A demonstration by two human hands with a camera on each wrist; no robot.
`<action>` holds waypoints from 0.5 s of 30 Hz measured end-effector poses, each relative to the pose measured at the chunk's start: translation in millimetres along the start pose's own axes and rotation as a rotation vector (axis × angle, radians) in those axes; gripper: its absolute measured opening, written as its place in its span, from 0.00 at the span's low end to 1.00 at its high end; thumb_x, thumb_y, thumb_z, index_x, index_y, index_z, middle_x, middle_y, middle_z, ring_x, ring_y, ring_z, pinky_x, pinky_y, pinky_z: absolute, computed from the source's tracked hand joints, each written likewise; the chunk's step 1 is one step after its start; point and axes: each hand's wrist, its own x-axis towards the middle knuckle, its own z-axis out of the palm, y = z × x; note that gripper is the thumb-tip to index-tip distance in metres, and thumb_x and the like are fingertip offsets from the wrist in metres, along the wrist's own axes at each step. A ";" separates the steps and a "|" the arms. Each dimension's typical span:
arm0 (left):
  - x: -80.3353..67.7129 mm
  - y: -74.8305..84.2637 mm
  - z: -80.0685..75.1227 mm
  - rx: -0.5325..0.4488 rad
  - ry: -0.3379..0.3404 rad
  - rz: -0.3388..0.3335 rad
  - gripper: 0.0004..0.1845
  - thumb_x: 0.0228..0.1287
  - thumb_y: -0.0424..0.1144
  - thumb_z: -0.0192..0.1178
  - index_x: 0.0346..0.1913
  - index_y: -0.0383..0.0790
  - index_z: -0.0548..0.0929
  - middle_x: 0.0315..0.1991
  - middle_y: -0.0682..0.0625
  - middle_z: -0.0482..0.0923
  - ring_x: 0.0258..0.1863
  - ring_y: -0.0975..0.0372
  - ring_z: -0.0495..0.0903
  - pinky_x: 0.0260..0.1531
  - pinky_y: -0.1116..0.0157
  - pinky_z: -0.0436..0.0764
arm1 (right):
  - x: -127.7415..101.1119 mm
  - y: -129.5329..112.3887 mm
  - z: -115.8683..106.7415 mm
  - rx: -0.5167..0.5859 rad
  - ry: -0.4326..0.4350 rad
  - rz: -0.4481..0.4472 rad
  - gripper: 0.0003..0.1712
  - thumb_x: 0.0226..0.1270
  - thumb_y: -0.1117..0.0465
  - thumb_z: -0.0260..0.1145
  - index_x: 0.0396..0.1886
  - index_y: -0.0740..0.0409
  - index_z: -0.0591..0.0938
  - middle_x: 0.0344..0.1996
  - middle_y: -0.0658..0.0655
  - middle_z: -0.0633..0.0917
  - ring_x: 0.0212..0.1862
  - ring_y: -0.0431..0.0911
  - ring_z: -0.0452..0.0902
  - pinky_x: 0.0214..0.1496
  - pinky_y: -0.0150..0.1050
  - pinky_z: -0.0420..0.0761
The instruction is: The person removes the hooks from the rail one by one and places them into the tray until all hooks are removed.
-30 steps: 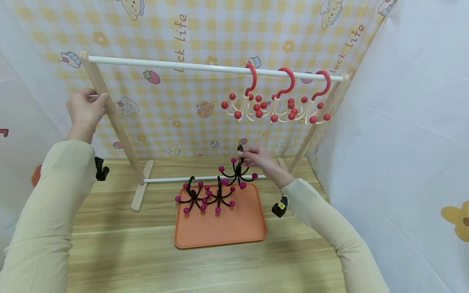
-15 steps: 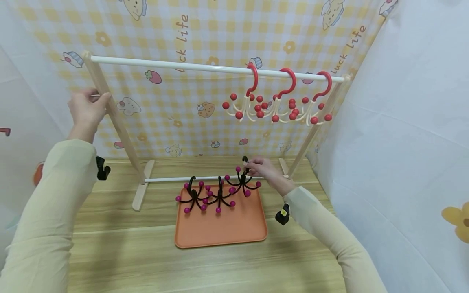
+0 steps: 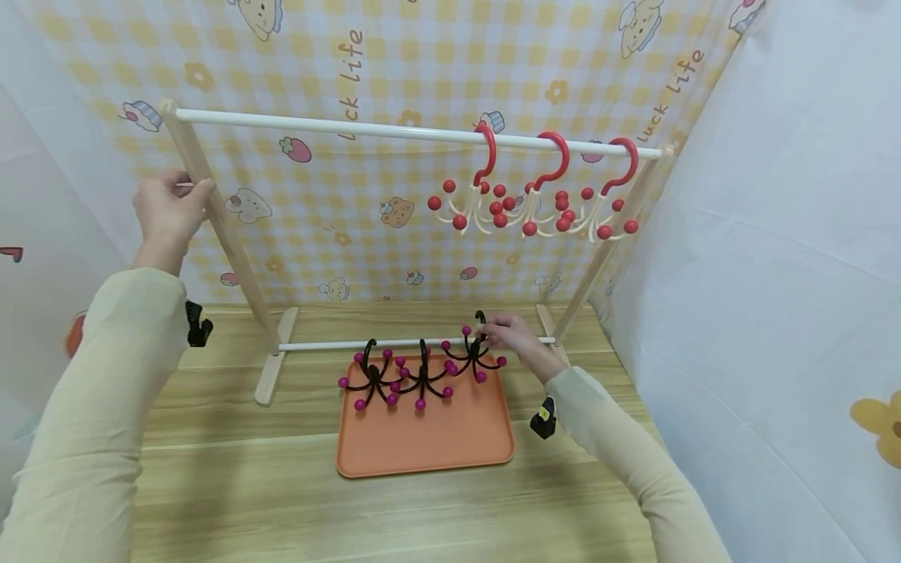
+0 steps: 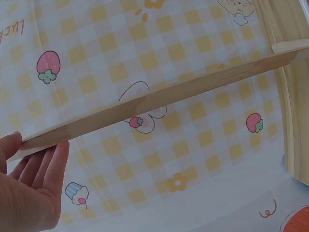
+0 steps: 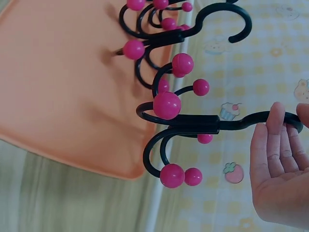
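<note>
My left hand [image 3: 169, 207] grips the left wooden post [image 4: 145, 102] of a hanging rack, thumb on one side and fingers on the other. Low at the rack's right side, my right hand [image 3: 512, 335] pinches the hook of a black multi-arm hanger [image 5: 195, 124] with magenta ball tips. This hanger is upright over the back right corner of the orange tray [image 3: 429, 450]. To its left, a middle black hanger [image 3: 423, 377] and a left black hanger [image 3: 372, 377] stand on the tray, hooks up.
Three cream hangers with red hooks, a left one [image 3: 486, 160], a middle one [image 3: 556, 160] and a right one [image 3: 622, 166], hang from the white top rail [image 3: 317, 123]. A white lower bar [image 3: 331, 345] runs behind the tray. White cloth [image 3: 760, 258] borders the right side.
My right hand has lowered the black hanger and shifted it slightly right, toward the tray's back right corner. The left hand keeps its grip on the post.
</note>
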 end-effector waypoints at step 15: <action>0.1 -0.2 -0.5 -0.007 -0.007 -0.014 0.27 0.60 0.46 0.53 0.61 0.37 0.66 0.58 0.44 0.66 0.51 0.63 0.71 0.42 0.74 0.74 | -3.7 27.3 4.3 0.009 -0.021 0.044 0.16 0.62 0.63 0.58 0.45 0.71 0.75 0.41 0.69 0.78 0.33 0.50 0.78 0.47 0.45 0.77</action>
